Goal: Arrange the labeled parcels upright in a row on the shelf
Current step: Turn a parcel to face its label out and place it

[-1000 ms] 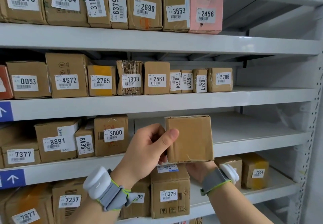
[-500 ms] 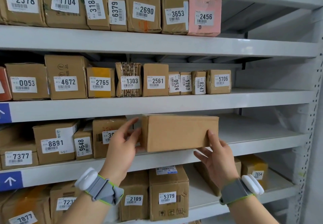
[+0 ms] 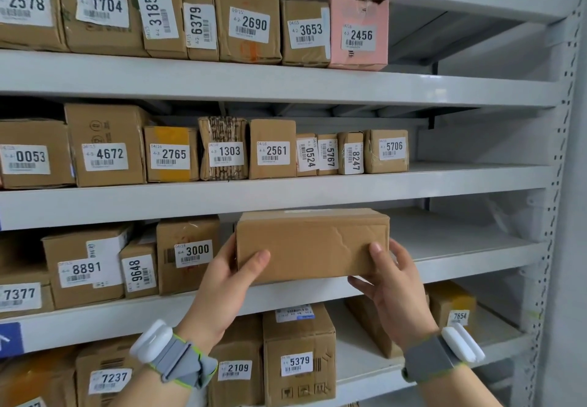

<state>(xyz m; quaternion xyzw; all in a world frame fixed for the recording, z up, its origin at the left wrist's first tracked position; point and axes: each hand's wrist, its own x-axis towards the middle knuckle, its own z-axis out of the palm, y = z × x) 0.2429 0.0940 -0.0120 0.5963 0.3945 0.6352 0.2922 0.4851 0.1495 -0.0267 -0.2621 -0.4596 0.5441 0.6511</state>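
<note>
A plain brown cardboard parcel [image 3: 313, 246] lies long side across at the front of the third shelf [image 3: 460, 247], no label showing on its facing side. My left hand [image 3: 228, 282] grips its left end, thumb on the front face. My right hand [image 3: 392, 289] holds its right end from below, thumb on the front. Just left of it stands parcel 3000 [image 3: 189, 254], then parcels 9648 [image 3: 139, 271] and 8891 [image 3: 85, 268], labels facing out.
The third shelf is bare to the right of the held parcel, up to the grey upright post [image 3: 552, 216]. Rows of labeled parcels fill the two upper shelves, such as 5706 [image 3: 386, 151] and pink 2456 [image 3: 359, 31]. Below stand parcels 5379 [image 3: 298, 359] and 7654 [image 3: 454, 308].
The parcel was turned from end-on to long side across, then brought a little right and lower at the shelf front. Both hands shifted to grip its two ends.
</note>
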